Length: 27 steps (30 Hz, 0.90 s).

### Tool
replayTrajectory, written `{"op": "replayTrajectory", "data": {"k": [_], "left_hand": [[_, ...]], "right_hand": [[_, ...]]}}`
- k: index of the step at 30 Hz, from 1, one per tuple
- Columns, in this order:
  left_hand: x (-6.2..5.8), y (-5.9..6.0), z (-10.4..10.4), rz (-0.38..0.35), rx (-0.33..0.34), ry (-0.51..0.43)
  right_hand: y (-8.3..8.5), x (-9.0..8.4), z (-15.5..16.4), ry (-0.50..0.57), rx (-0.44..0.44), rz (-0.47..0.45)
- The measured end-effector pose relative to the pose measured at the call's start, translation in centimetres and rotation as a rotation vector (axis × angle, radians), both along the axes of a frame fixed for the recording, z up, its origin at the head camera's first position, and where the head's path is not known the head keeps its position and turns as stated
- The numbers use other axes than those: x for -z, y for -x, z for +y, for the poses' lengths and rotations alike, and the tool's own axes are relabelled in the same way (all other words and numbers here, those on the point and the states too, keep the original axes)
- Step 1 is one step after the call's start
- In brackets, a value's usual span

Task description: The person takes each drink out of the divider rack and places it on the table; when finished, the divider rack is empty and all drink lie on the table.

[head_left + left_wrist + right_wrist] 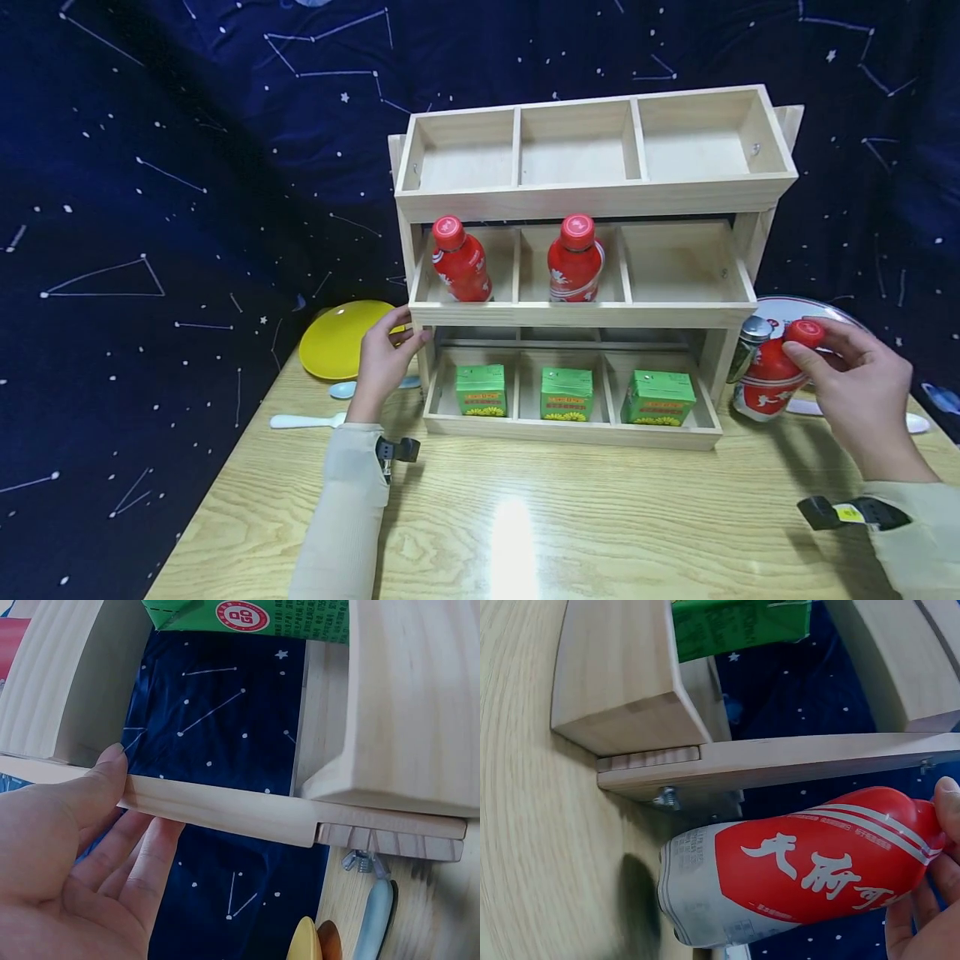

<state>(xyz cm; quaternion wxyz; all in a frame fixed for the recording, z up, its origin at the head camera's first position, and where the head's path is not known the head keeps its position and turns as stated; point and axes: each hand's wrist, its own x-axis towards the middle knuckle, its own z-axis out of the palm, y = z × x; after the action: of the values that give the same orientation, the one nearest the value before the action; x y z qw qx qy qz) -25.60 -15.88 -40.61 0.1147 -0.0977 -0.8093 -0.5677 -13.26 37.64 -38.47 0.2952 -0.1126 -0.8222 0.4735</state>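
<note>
My left hand (384, 358) grips the left side post of a three-tier wooden rack (581, 315); in the left wrist view its thumb lies on one side of the post (225, 821) and the fingers on the other. Beyond the rack's right side, my right hand (866, 387) holds a red-and-white bottle (772, 375) around its red cap and neck. That bottle (817, 862) is close over the table, beside the rack's lower right foot. Two similar red bottles, one left (465, 267) and one central (576, 267), stand in the middle tier.
Green boxes stand in the bottom tier's left (482, 388), middle (567, 393) and right (660, 397) compartments. A yellow plate (341, 342), a blue spoon (342, 390) and a pale-handled utensil (303, 422) lie left. A metal-lidded jar (754, 330) and white plate (787, 308) are behind the held bottle.
</note>
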Motion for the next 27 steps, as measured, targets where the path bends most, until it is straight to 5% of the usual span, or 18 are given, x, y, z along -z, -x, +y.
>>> {"op": "replayTrajectory", "data": {"k": [10, 20, 27], "left_hand": [[-0.2, 0.0, 0.4, 0.016, 0.008, 0.006], [-0.3, 0.0, 0.1, 0.002, 0.000, 0.007], [-0.1, -0.1, 0.0, 0.009, 0.004, 0.010]], "right_hand": [[0.7, 0.8, 0.1, 0.059, -0.080, 0.018], [0.7, 0.5, 0.6, -0.110, -0.154, -0.070], [0.2, -1.0, -1.2, -0.183, 0.028, 0.028]]}}
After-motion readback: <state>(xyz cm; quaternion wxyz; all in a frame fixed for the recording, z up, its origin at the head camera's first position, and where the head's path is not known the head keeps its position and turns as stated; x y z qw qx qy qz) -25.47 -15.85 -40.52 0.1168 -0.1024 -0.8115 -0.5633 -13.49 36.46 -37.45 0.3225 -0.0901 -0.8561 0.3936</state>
